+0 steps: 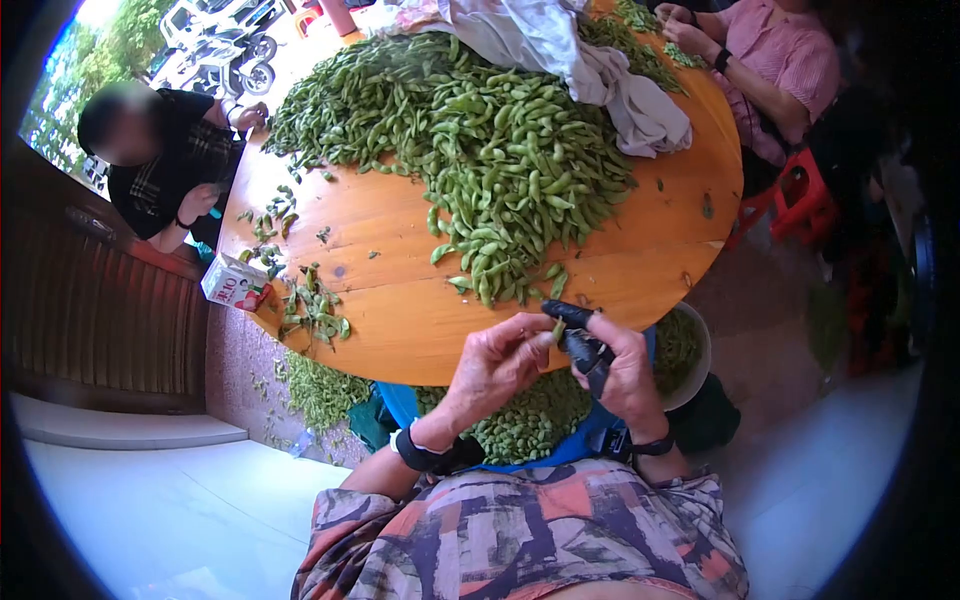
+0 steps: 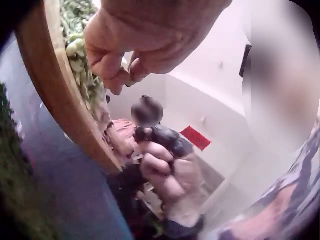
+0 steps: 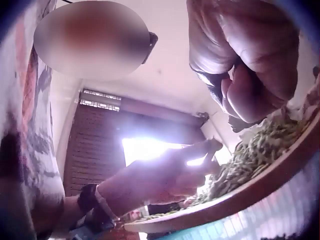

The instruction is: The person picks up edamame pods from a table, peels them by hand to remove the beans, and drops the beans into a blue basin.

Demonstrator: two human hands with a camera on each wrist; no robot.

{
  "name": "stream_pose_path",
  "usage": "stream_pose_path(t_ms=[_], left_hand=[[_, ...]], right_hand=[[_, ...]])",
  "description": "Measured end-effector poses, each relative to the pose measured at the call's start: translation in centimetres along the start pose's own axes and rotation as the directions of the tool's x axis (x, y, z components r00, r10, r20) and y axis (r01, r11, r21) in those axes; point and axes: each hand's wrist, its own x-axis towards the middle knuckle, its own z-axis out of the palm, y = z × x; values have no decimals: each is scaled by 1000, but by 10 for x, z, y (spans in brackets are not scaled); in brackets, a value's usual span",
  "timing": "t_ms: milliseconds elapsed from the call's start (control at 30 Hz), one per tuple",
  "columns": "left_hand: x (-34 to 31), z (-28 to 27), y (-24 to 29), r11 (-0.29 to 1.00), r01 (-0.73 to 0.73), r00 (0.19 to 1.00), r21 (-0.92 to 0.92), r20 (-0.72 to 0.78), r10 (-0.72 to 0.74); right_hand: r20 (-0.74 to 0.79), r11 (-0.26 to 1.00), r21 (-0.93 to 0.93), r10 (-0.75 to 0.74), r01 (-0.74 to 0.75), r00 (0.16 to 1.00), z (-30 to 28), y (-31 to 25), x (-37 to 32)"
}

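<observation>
Near the table's front edge, my left hand (image 1: 495, 368) pinches a small green pod (image 1: 559, 328) between thumb and finger. In the left wrist view the left hand (image 2: 150, 32) has a bit of green at its fingertips. Beside it, my right hand (image 1: 625, 375) has black coverings on some digits, one reaching over close to the pod. The right hand's fingers look curled in the left wrist view, with nothing visible in them. A large heap of green pods (image 1: 510, 170) lies on the round wooden table (image 1: 400, 230).
Shelled beans (image 1: 530, 420) fill a blue container below the table edge; a pale bucket (image 1: 703, 360) stands right of it. Scattered pods (image 1: 315, 310) and a carton (image 1: 235, 283) are at left, a white cloth (image 1: 645, 110) at the back. Two people sit across, beside a red stool (image 1: 805, 205).
</observation>
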Motion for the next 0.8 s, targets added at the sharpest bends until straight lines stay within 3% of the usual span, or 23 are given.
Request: stream_pose_path(t_ms=[100, 167, 333, 467, 567, 633, 667, 700, 733, 767, 800], left_hand=[[-5, -9, -1, 998, 2, 1000, 66, -28, -1], [-6, -14, -8, 980, -41, 994, 197, -95, 60], [-7, -11, -13, 997, -28, 992, 70, -124, 37], [-4, -8, -12, 998, -17, 981, 58, -192, 28], [-4, -10, -12, 983, -51, 986, 178, -148, 78], [-3, -12, -19, 960, -140, 976, 242, -128, 174], [-4, -14, -19, 961, -134, 978, 241, -127, 168], [-6, -15, -15, 1000, -18, 997, -19, -82, 17], [-7, -17, -10, 956, 114, 993, -270, 1, -118], [-6, -16, -4, 898, 176, 984, -403, 83, -156], [-7, -17, -3, 897, 181, 983, -402, 85, -161]], right_hand=[[114, 952, 260, 137, -162, 984, 9, -7, 5], [164, 924, 317, 166, -212, 972, 9, 1, 5], [243, 851, 421, 229, -316, 942, 7, 7, 9], [248, 864, 403, 215, -303, 944, 7, 2, 12], [185, 923, 320, 159, -212, 970, 10, 8, 14], [119, 979, 204, 7, -31, 993, 10, 14, 15], [118, 978, 205, 13, -37, 993, 8, 12, 14], [189, 919, 362, 88, -153, 978, 4, 7, 14], [270, 824, 499, 146, -268, 952, 0, 5, 14], [268, 823, 500, 149, -270, 952, -3, 5, 14], [348, 743, 578, 150, -338, 926, -5, 7, 14]])
